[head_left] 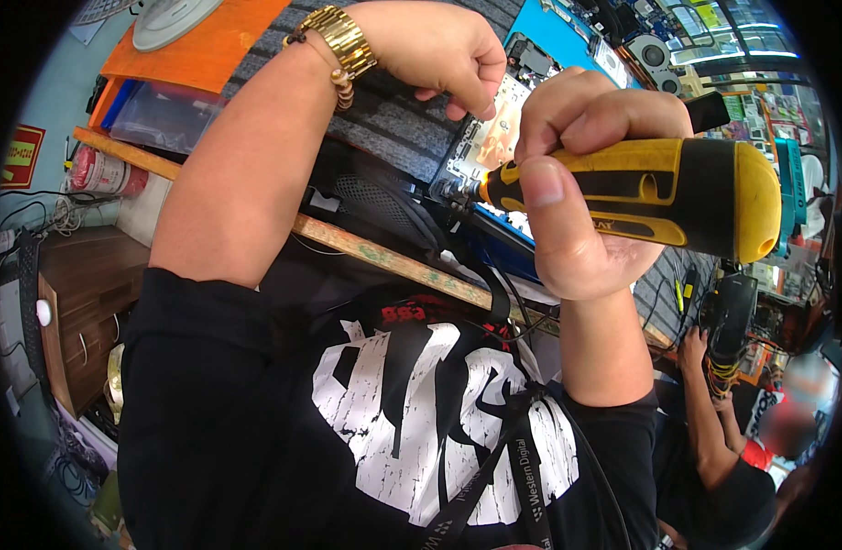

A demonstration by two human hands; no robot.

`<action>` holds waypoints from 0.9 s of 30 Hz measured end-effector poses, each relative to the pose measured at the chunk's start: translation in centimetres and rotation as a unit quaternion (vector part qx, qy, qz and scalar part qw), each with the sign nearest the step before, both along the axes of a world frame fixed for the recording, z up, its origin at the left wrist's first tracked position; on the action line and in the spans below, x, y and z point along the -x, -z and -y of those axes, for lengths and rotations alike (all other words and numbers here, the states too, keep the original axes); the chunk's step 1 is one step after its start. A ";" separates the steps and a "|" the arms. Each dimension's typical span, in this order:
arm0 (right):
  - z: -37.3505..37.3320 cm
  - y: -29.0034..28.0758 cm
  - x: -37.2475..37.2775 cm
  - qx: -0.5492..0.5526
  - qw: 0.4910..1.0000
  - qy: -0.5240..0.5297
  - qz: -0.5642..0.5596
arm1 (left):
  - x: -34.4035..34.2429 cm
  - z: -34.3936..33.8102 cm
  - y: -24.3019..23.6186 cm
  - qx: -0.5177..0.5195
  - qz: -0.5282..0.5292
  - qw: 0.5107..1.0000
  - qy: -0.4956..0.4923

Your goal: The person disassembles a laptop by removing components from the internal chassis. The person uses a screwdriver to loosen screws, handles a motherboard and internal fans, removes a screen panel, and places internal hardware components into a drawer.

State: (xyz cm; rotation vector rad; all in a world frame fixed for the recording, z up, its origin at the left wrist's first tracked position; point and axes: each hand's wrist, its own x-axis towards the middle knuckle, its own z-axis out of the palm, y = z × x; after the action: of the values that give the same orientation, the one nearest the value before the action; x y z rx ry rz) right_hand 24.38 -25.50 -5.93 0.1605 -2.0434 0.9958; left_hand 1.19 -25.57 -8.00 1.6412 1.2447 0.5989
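Observation:
My right hand (586,183) grips a yellow-and-black powered screwdriver (677,197), its tip reaching the lower left corner of an opened laptop-like chassis (496,128) with a light metal plate. My left hand (444,60), a gold watch at its wrist, hangs over the chassis's upper left part with fingers curled; whether anything is between the fingertips is too small to tell. The chassis lies on a grey striped mat (403,128), partly hidden behind my right hand and the screwdriver.
An orange wooden stand (169,60) and clear plastic drawer (174,124) sit at the left. A blue mat (545,27) with electronic parts lies at the back. A wooden edge (384,266) runs before me. A co-worker (723,467) works at the lower right, near black equipment (728,312).

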 end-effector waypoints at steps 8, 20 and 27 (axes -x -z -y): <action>0.1 -0.1 -0.5 0.007 1.000 0.009 0.005 | 0.3 -0.6 2.4 -0.038 0.019 0.998 0.036; -5.0 -2.1 -6.7 0.256 0.952 0.076 -0.147 | -2.2 0.3 0.4 -0.005 0.085 0.991 0.102; -6.3 -2.9 -9.9 0.256 0.943 0.125 -0.174 | -5.4 0.5 -0.9 0.025 0.151 0.981 0.117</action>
State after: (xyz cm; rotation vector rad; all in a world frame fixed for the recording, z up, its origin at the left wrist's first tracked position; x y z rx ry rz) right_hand 34.30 -19.16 -2.99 -0.1829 -1.3937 1.2029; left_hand 6.54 -26.06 -7.05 1.5588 0.8271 0.6358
